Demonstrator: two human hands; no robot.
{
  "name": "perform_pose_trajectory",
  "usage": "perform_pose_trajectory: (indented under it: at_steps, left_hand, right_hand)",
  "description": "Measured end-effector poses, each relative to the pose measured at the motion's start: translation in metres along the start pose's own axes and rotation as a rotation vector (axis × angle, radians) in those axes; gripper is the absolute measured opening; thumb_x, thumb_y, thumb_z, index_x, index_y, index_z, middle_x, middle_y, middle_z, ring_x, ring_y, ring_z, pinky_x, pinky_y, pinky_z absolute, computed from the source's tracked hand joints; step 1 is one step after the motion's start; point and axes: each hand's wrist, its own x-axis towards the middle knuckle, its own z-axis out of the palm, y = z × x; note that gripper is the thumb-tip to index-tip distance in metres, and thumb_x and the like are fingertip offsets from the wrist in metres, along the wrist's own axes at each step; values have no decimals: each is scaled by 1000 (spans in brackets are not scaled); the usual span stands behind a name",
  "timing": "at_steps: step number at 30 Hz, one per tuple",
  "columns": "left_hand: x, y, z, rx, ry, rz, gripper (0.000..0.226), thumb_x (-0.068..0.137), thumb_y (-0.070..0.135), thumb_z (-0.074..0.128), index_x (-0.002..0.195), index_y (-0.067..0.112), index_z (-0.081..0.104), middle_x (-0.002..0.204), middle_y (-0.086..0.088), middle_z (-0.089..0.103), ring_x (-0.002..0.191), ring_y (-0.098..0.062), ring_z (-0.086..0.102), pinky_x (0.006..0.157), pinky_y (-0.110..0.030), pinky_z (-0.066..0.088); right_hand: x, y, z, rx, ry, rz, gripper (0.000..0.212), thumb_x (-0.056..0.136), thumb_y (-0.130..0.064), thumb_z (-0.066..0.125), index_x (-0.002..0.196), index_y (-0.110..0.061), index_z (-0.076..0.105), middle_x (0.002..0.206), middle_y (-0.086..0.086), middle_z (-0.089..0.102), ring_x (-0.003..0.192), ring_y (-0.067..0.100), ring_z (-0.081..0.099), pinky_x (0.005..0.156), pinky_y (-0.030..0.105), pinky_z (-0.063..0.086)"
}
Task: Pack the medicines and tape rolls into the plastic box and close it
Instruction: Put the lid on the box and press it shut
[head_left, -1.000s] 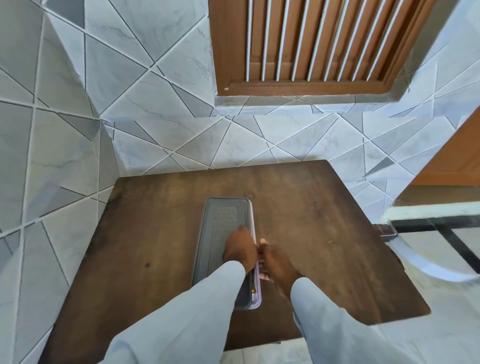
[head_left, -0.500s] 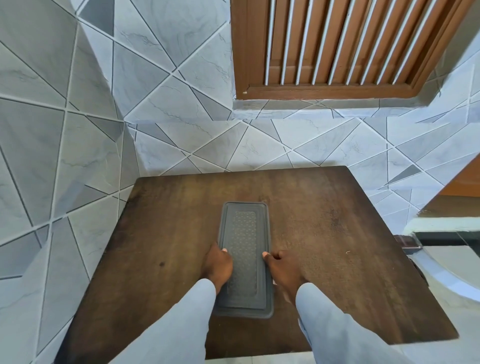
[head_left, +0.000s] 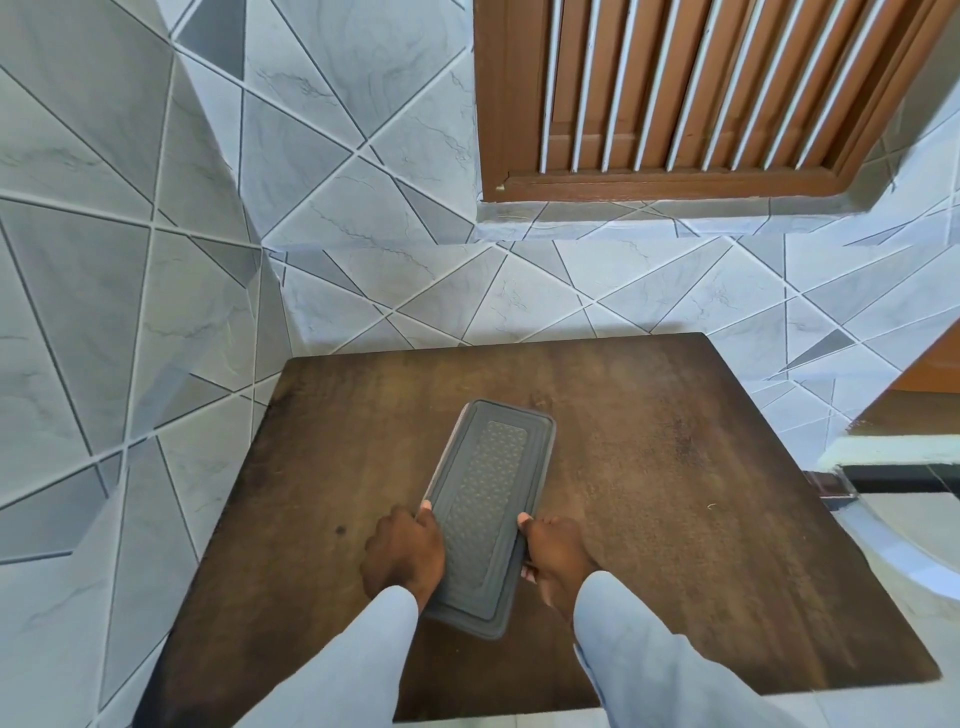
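A long plastic box with a dark grey dimpled lid (head_left: 488, 509) lies on the brown wooden table (head_left: 675, 493), its far end turned slightly right. The lid covers the box, so whatever is inside is hidden. My left hand (head_left: 402, 556) grips the box's left long edge near the front, thumb on the rim. My right hand (head_left: 553, 556) grips the right long edge opposite, fingers curled under the side. No medicines or tape rolls are in view.
The table stands in a corner of grey tiled walls (head_left: 156, 312). A brown louvred shutter (head_left: 701, 88) is set in the back wall. Off the table's right edge stands a glass-topped piece of furniture with a dark frame (head_left: 893, 483).
A second ago my left hand lay on top of the lid; both hands now hold the box's sides. The box has turned slightly, its far end swinging right.
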Motion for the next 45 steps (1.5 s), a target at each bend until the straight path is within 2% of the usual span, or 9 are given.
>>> perform_pose_trajectory:
  at_steps: [4,6,9,14,25,33,36,39,45]
  left_hand:
    - [9,-17,-9,-24,34,-8,48,98,51,31,119,16,57,121,-8,62,105,-28,59,89,-41,50]
    - [14,-22,-12,-55,29,12,44,100,44,31,117,14,58,118,-9,63,103,-27,58,88,-39,49]
    - [17,-26,-14,-88,-7,83,47,99,49,29,117,17,58,118,-6,62,104,-25,59,87,-38,49]
    - [18,-31,-12,-121,-36,131,48,97,53,30,116,21,60,116,-4,64,103,-25,60,90,-41,52]
    - [35,-38,-24,-67,-87,252,37,102,34,34,115,15,63,115,-5,65,104,-24,61,85,-30,48]
    - [39,-32,-23,5,-94,234,34,102,26,36,121,12,60,121,-8,64,108,-27,62,89,-34,50]
    - [40,-29,-22,-29,-122,220,33,99,22,35,115,11,62,117,-9,64,104,-29,62,88,-37,51]
    - [40,-28,-19,-38,-109,219,37,99,27,31,112,12,62,115,-9,64,101,-28,61,86,-38,51]
    - [44,-31,-12,32,-85,241,49,101,44,21,112,17,60,111,-5,65,99,-26,62,85,-37,50]
  right_hand:
    - [0,14,21,159,41,37,34,102,-18,45,135,-6,47,133,10,57,118,32,56,107,47,43]
    - [1,20,26,158,51,24,33,102,-19,47,132,-7,51,129,13,60,112,31,58,103,45,46]
    - [-1,19,29,-5,181,-100,25,96,-24,57,99,1,61,103,25,67,85,29,63,77,43,55]
    - [-1,24,41,-94,358,-182,27,89,-27,64,68,-11,57,79,15,65,70,27,60,79,45,56]
    - [-14,34,73,-132,622,-210,25,96,-32,51,104,-11,62,107,18,64,102,41,58,94,47,48]
    - [-8,31,69,-94,479,-204,18,91,-24,57,108,-16,55,107,13,62,98,35,60,91,48,53]
    - [-6,23,56,-59,362,-174,14,90,-16,63,103,-11,59,99,14,65,87,29,64,74,38,57]
    - [0,19,46,-119,276,-125,14,92,-13,63,81,-4,64,84,16,65,71,27,61,58,30,50]
    - [10,13,41,-161,229,-41,14,90,-15,66,82,-3,65,82,15,65,69,25,61,56,31,52]
